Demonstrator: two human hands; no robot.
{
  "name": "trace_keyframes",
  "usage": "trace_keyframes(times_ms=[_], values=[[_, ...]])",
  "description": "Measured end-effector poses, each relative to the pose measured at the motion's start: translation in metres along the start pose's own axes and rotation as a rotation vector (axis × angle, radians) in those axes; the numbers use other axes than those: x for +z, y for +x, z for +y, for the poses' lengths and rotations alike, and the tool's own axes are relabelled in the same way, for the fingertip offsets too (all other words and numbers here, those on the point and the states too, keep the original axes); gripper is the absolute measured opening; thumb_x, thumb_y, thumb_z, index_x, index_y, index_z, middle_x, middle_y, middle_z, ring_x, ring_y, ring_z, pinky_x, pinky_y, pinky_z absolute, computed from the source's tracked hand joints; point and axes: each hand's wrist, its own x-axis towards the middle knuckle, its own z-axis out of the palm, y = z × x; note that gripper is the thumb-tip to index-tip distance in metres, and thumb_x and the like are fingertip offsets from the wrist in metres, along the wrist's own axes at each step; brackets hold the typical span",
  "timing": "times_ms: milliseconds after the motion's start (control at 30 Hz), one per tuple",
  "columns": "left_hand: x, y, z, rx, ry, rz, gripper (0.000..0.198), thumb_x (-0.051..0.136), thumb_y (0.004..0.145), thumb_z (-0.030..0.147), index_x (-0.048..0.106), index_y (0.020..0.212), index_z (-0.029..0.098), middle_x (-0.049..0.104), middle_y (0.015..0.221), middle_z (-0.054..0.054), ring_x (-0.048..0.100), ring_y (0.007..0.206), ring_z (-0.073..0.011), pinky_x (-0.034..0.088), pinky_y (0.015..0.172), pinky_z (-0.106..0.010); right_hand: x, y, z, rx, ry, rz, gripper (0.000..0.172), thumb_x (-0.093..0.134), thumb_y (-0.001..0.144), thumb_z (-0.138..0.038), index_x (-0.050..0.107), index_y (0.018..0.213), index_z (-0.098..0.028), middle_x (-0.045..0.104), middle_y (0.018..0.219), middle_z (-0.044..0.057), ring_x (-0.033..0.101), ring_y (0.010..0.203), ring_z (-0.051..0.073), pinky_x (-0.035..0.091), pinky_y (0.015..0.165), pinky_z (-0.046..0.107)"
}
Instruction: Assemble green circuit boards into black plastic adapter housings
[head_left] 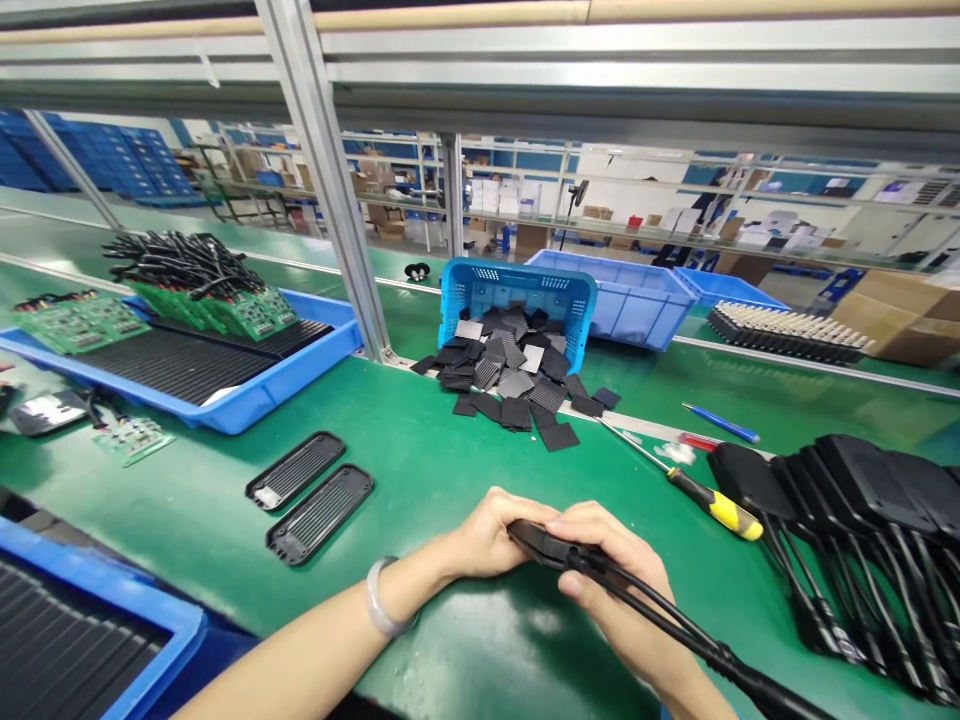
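Observation:
Both my hands grip one black flat plastic casing point(541, 541) over the green table mat near the front edge. My left hand point(491, 533) is closed round its left end. My right hand point(619, 560) wraps its right end, where a thick black cable point(679, 630) leaves the casing and runs off to the lower right. A bracelet point(379, 598) sits on my left wrist. Two black ribbed casing halves point(307, 495) lie on the mat to the left of my hands.
A tipped blue basket point(517, 295) spills several black square pads point(514, 385) onto the mat. A yellow-handled screwdriver point(701, 498) lies right of my hands, beside a pile of black cabled casings point(862, 520). Blue trays point(247, 400) with green circuit boards point(217, 310) stand at left.

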Motion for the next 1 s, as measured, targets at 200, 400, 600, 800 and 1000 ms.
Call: trace_keyframes(times_ms=[200,400,600,800,1000], values=[[0.001,0.000,0.003,-0.037,-0.032,0.022,0.031,0.060,0.077,0.012,0.072,0.105,0.014,0.074,0.102,-0.008,0.070,0.088,-0.0184,0.053,0.077,-0.022,-0.004,-0.006,0.003,-0.094,-0.118,0.161,0.011,0.069,0.082,-0.022,0.070,0.090,-0.028,0.065,0.090,0.003,0.060,0.088,0.019,0.051,0.076,0.033],[0.007,-0.001,-0.001,0.005,-0.016,0.087,0.034,0.056,0.078,0.009,0.070,0.108,0.016,0.073,0.107,-0.008,0.070,0.095,-0.0184,0.054,0.086,-0.026,0.003,-0.008,0.007,-0.084,-0.141,0.299,0.008,0.070,0.081,-0.024,0.065,0.076,-0.025,0.057,0.078,0.001,0.055,0.084,0.018,0.048,0.074,0.031],[0.004,0.000,-0.001,0.070,-0.004,0.088,0.029,0.054,0.081,0.011,0.072,0.104,0.015,0.074,0.102,-0.009,0.070,0.091,-0.0180,0.055,0.080,-0.024,0.002,-0.007,0.006,-0.003,-0.052,0.107,0.017,0.065,0.085,-0.035,0.066,0.100,-0.026,0.064,0.090,0.002,0.060,0.084,0.017,0.050,0.071,0.029],[0.008,-0.001,0.001,0.058,-0.027,0.057,0.030,0.055,0.080,0.009,0.072,0.104,0.013,0.074,0.102,-0.010,0.070,0.086,-0.0175,0.053,0.074,-0.022,0.001,-0.006,0.005,-0.023,0.005,0.144,0.008,0.063,0.087,-0.029,0.068,0.090,-0.025,0.063,0.074,0.001,0.058,0.071,0.017,0.048,0.063,0.030],[0.008,0.001,0.006,-0.128,-0.087,0.055,0.026,0.068,0.077,0.025,0.074,0.095,0.007,0.071,0.069,-0.003,0.057,0.056,-0.0102,0.040,0.054,-0.018,0.001,-0.008,0.009,0.005,-0.082,0.147,0.027,0.073,0.079,-0.029,0.067,0.106,-0.029,0.068,0.092,0.003,0.061,0.085,0.019,0.052,0.071,0.031]])
